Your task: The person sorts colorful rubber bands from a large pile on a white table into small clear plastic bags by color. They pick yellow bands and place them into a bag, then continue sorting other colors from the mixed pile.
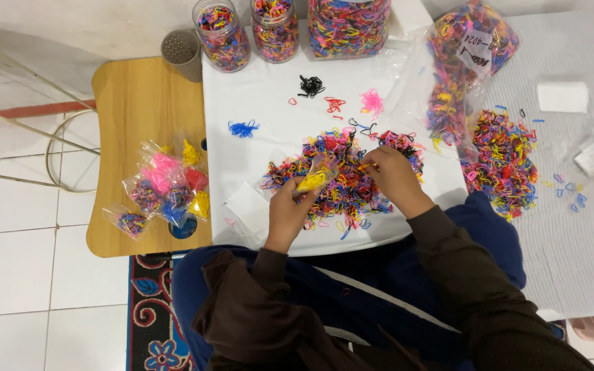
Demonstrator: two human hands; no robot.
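My left hand (pixel 289 206) holds a small clear plastic bag (pixel 315 176) with yellow rubber bands inside, its mouth pointing up and to the right. My right hand (pixel 393 177) pinches a yellow band at its fingertips, just right of the bag's mouth. Both hands hover over a heap of mixed coloured rubber bands (pixel 352 185) on a white sheet (pixel 262 103). Small sorted clusters lie further back: blue (pixel 243 128), black (pixel 311 86), red (pixel 334 104) and pink (pixel 372 102).
Several filled small bags (pixel 166 189) lie on a wooden tray table (pixel 132 110) to the left. Three jars of bands (pixel 223 36) and a grey cup (pixel 181 52) stand at the back. A large open bag (pixel 462 62) and a second heap (pixel 503 161) lie right.
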